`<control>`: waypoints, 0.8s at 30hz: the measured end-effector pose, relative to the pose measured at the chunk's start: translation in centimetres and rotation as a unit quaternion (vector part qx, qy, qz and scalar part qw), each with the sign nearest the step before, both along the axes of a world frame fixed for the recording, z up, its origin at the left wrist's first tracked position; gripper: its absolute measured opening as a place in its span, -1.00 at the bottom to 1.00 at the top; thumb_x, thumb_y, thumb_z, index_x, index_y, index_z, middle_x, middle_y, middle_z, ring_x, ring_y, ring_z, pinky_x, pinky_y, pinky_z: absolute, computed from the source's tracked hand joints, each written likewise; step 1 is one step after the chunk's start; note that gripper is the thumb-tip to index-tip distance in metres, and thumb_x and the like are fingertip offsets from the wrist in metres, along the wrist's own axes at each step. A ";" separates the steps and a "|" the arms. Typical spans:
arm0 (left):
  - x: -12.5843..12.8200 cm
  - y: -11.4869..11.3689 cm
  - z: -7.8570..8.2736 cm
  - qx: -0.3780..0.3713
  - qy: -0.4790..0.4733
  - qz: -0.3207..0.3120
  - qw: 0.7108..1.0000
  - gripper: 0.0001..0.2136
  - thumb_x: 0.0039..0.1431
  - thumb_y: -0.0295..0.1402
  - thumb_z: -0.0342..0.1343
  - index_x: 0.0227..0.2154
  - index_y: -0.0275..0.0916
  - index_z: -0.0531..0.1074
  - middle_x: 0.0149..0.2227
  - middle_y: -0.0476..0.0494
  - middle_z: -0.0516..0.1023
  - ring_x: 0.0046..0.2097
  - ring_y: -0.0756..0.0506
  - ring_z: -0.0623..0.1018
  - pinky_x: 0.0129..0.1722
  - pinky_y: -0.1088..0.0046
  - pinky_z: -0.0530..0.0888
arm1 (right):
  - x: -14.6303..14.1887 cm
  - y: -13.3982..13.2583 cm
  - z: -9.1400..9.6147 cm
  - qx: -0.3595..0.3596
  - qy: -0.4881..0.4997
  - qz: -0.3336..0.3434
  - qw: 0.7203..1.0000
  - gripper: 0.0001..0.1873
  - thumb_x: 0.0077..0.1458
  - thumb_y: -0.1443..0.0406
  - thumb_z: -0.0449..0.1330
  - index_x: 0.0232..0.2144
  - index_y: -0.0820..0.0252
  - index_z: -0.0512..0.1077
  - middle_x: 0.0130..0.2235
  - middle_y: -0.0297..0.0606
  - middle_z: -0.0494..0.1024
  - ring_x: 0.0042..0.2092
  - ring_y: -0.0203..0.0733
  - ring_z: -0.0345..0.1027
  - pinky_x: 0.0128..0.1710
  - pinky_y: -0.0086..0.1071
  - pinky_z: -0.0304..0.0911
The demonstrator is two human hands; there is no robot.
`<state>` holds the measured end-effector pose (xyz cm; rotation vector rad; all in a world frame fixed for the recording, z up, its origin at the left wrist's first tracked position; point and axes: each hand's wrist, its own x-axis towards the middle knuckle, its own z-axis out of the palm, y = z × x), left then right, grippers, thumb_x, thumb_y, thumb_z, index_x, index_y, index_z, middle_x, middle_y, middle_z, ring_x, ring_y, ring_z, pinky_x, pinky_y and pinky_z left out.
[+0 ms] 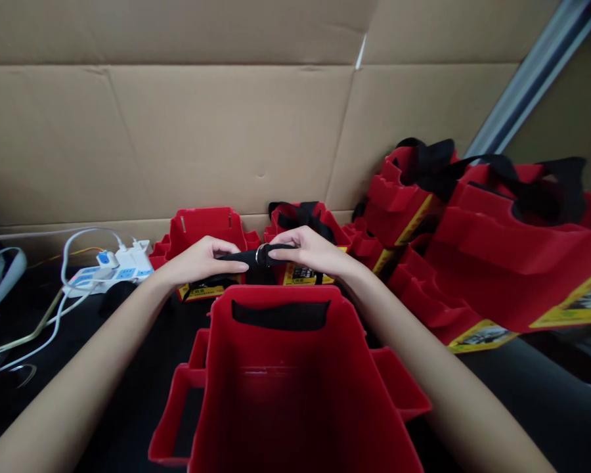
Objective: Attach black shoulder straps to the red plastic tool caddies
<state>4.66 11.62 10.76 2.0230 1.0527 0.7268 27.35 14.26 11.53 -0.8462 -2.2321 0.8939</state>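
Black strap [253,258], with a metal ring [259,253], was just beyond the near red box [285,348];
the left hand [204,263] and the right hand [308,251] each pinched the strap between thumb and fingers, one on either side of the ring; a black band [280,315] ran across the inside of the box's far wall; past the box stood two other red boxes [209,226]; to its right, bigger-looking red containers [517,256]; to its left, a white power strip [140,255].

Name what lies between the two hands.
The head view shows a black strap with a shiny ring between left hand and right hand.
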 end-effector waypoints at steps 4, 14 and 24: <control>0.7 -0.2 -0.1 -0.024 -0.067 -0.019 0.997 -0.73 -0.06 -0.25 0.21 -0.25 -0.21 0.51 -0.22 -0.13 0.58 -0.16 -0.11 0.53 -0.11 0.35 0.42 | -0.4 -0.6 -0.1 0.007 -0.006 0.016 1.000 -0.80 -0.03 0.24 0.17 -0.39 0.28 0.50 -0.37 -0.27 0.52 -0.32 -0.27 0.35 -0.29 -0.38 0.22; 1.6 -0.8 -0.3 -0.047 -0.117 0.016 0.992 -0.79 -0.12 -0.30 0.27 -0.40 -0.29 0.47 -0.39 -0.08 0.56 -0.32 -0.01 0.53 -0.25 0.50 0.41 | -0.8 -1.2 0.3 0.018 -0.005 0.015 1.000 -0.78 0.00 0.22 0.17 -0.38 0.28 0.49 -0.36 -0.24 0.54 -0.30 -0.25 0.37 -0.27 -0.38 0.25; 1.9 -0.4 -0.4 0.035 -0.130 0.097 0.986 -0.82 -0.09 -0.32 0.25 -0.46 -0.31 0.44 -0.46 -0.03 0.50 -0.38 0.01 0.48 -0.30 0.51 0.38 | 0.1 -0.2 0.1 -0.045 0.018 0.024 0.999 -0.75 -0.04 0.17 0.22 -0.40 0.29 0.46 -0.47 -0.37 0.39 -0.46 -0.40 0.20 -0.45 -0.48 0.10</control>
